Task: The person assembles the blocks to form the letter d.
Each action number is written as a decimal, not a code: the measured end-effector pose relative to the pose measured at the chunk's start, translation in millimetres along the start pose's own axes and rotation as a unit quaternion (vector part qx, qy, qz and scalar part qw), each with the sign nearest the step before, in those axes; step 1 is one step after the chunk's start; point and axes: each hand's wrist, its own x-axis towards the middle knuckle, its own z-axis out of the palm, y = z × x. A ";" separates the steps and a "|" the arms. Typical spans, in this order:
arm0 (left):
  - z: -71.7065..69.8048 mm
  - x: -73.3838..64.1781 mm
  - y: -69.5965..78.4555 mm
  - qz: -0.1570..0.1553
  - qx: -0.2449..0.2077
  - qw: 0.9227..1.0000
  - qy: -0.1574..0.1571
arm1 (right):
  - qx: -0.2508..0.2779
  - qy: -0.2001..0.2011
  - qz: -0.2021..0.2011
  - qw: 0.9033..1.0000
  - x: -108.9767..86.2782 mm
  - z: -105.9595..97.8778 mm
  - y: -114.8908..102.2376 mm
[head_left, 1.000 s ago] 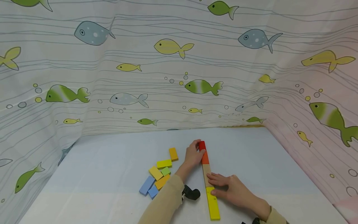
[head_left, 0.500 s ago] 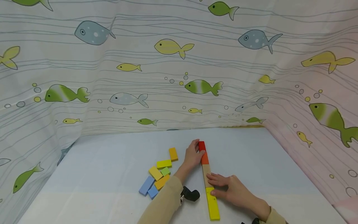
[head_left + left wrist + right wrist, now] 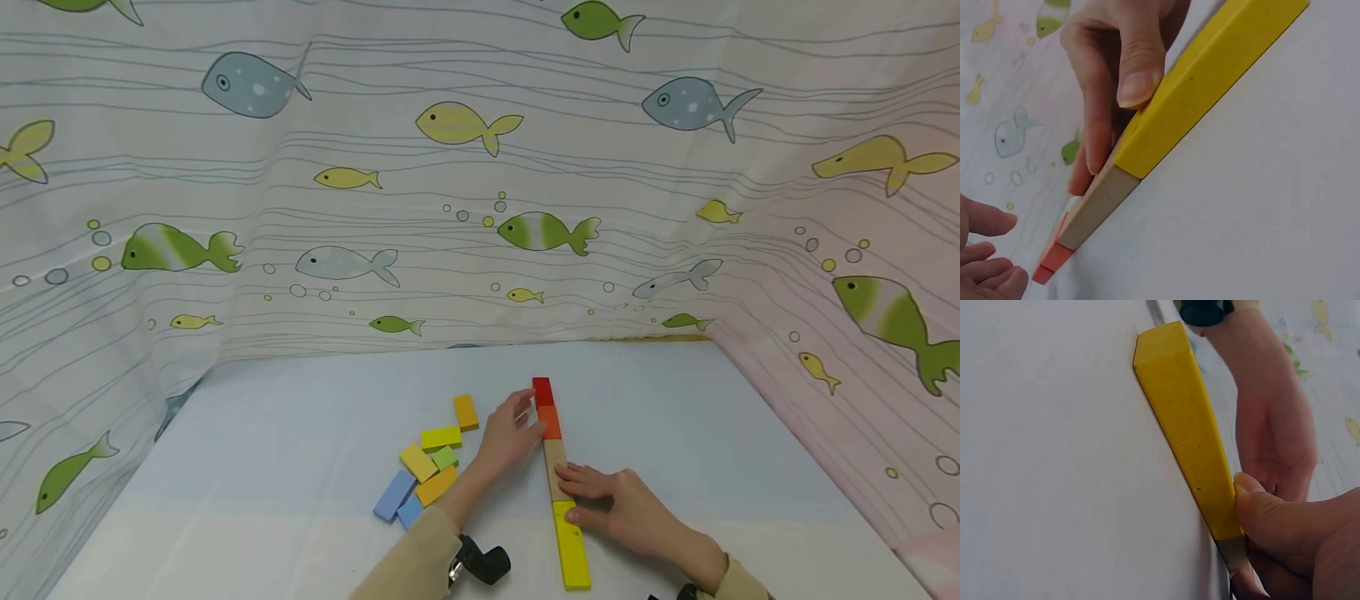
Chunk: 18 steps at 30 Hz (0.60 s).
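Bench, one, white. Long yellow block, one: flat on the bench, nearest end of a straight line of four pieces laid end to end. Left sleeve, beige, a black device at its wrist. Right grip, a bare hand: right side of the line, thumb and fingers parted, pinching nothing; thumb tip rests at the long yellow block, extended fingers touch the tan block. Loose pieces left of the line, first part: small blue block, partly behind the left sleeve; large blue block; near orange block. Tan block: second in line. Loose pieces, second part: pale yellow block; green block; bright yellow block. Left grip, a bare hand: left of the line, loosely spread, holding nothing, just beside the orange-red block, third in line. Far orange block: loose, set beyond the other loose pieces. Red block: fourth in line, far end. Curtain, pale, fish-printed: behind the bench and along both sides.
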 end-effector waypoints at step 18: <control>-43.0 -74.4 -14.1 0.020 -0.018 0.999 -0.032 | 0.014 -0.002 0.000 1.000 -1.5 -0.1 1.9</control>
